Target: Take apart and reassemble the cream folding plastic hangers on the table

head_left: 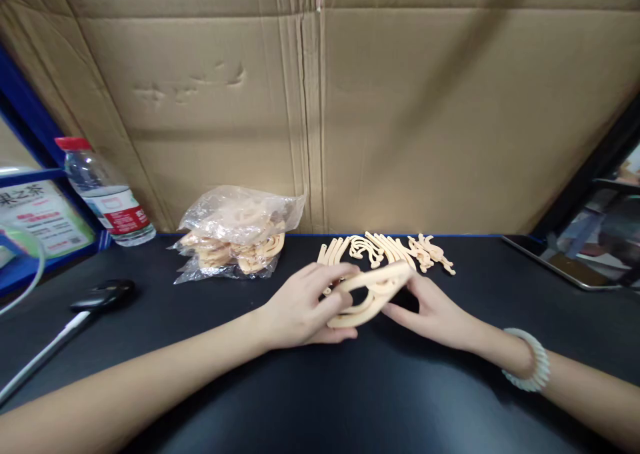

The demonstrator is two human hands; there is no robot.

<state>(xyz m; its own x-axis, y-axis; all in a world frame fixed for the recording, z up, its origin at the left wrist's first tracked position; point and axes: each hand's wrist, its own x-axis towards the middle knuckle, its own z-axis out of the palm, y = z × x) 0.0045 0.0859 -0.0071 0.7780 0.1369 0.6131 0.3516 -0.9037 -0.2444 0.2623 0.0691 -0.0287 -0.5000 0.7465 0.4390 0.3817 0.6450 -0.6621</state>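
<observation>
A pale, curved wooden-looking frame piece (370,294) with open gaps in it is held above the black table. My left hand (313,304) grips its left end, fingers wrapped round the edge. At the other end, my right hand (430,307) pinches the piece between thumb and fingers. Behind the hands lie several slim curved strips (385,247) in the same pale material, partly hidden by the held piece. To their right is a small cluster of pale figure-like pieces (433,253).
Clear plastic bags of pale pieces (235,231) are stacked at the back left. A red-capped water bottle (113,197) stands farther left, near a black device with a white cable (103,294). A dark flat device (560,264) lies at the right. Cardboard (425,107) walls the back.
</observation>
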